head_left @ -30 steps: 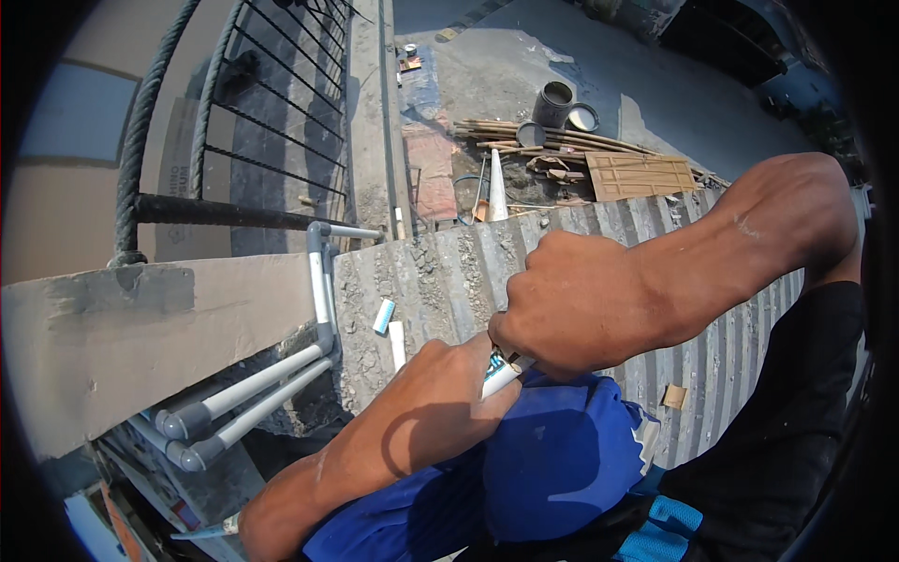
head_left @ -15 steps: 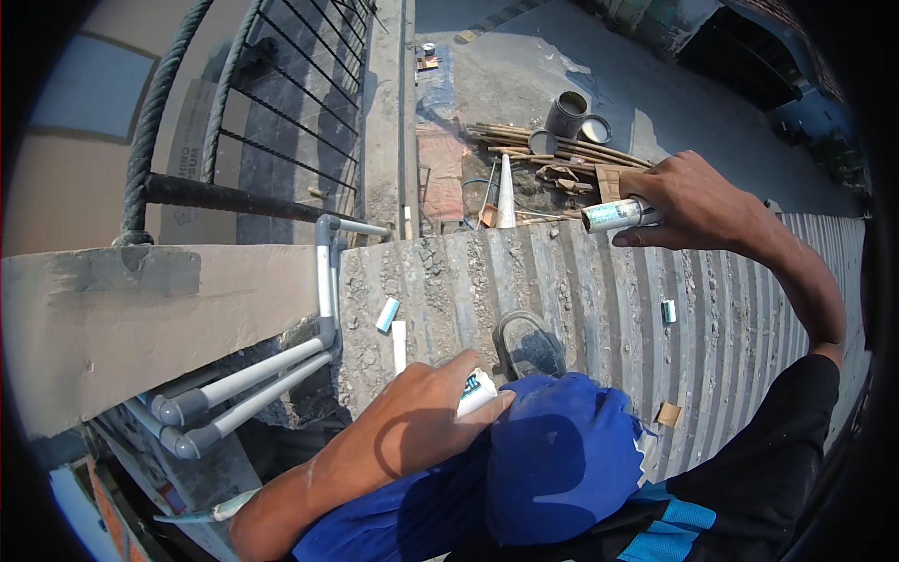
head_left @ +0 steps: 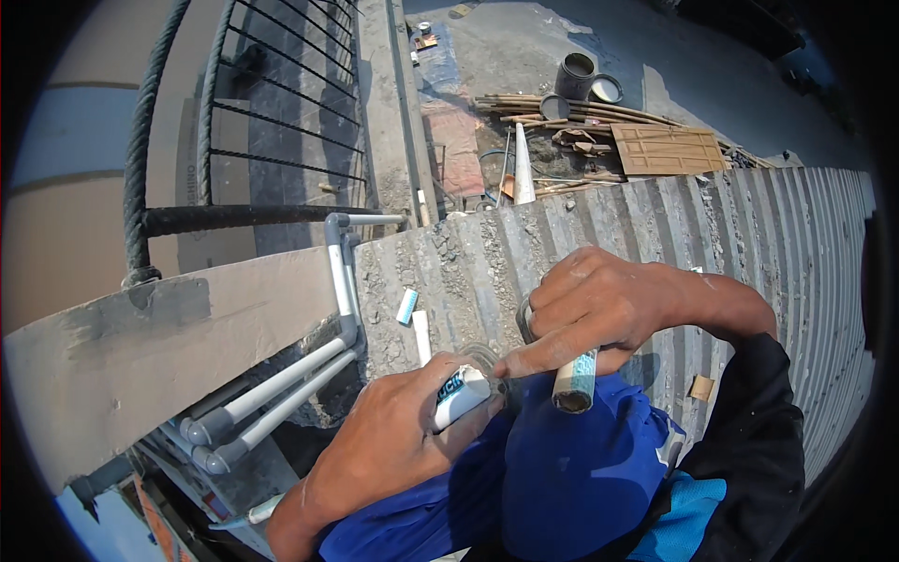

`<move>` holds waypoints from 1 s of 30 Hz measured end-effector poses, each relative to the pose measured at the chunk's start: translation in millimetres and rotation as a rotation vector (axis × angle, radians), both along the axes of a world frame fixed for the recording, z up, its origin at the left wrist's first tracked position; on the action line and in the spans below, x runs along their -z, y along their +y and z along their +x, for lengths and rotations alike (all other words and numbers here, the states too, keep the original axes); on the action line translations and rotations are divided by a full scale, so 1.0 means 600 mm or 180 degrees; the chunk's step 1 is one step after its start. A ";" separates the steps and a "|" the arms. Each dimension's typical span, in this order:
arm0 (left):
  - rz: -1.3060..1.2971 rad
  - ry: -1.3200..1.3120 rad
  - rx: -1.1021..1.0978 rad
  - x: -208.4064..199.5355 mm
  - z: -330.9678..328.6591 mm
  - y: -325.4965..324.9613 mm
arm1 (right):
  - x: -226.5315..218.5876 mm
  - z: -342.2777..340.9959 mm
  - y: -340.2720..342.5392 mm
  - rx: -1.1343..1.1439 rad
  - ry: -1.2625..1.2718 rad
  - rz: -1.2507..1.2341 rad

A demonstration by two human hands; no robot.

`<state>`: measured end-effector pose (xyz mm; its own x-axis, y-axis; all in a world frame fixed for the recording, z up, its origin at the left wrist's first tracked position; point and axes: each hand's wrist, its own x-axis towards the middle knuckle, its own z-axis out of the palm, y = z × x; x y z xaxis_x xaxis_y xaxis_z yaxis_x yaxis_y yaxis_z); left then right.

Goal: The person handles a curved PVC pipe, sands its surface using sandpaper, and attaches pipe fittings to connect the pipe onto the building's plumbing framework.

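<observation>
My left hand [head_left: 389, 440] is closed round a small white container [head_left: 459, 393] with a blue label and a round rim at its top. My right hand [head_left: 604, 304] grips a short grey pipe piece [head_left: 573, 382], its open end facing me. The right forefinger reaches down to the container's rim, so the two hands almost touch. Both hands are above my blue-clothed knee [head_left: 581, 478], at the edge of a corrugated roof [head_left: 749, 244].
White plastic pipes [head_left: 272, 393] run down beside a concrete ledge [head_left: 140, 337], with an elbow at the top. Two short pipe offcuts [head_left: 408, 305] lie on the roof. A thick rope [head_left: 140, 140] and a black railing [head_left: 281, 122] stand left. Planks and buckets [head_left: 581, 75] lie on the ground far below.
Half a second ago my right hand was stretched out to the right with the pipe piece. It has come back to the container in my left hand.
</observation>
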<state>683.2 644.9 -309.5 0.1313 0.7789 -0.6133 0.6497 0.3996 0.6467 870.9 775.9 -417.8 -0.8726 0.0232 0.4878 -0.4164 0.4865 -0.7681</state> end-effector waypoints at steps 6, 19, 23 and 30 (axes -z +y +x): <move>-0.0345 -0.0388 -0.0050 0.004 -0.012 0.005 | 0.023 -0.052 -0.020 -0.0479 0.0319 -0.0221; 0.0475 0.0478 -0.0108 0.016 0.001 -0.017 | 0.042 -0.026 -0.021 -0.0252 -0.0708 -0.2195; 0.0924 0.0388 0.0019 0.017 -0.012 -0.015 | 0.018 -0.039 -0.028 0.0264 -0.0478 -0.1970; -0.0028 0.0414 -0.0091 0.014 -0.028 -0.005 | -0.025 -0.067 -0.023 0.0403 -0.0555 -0.1677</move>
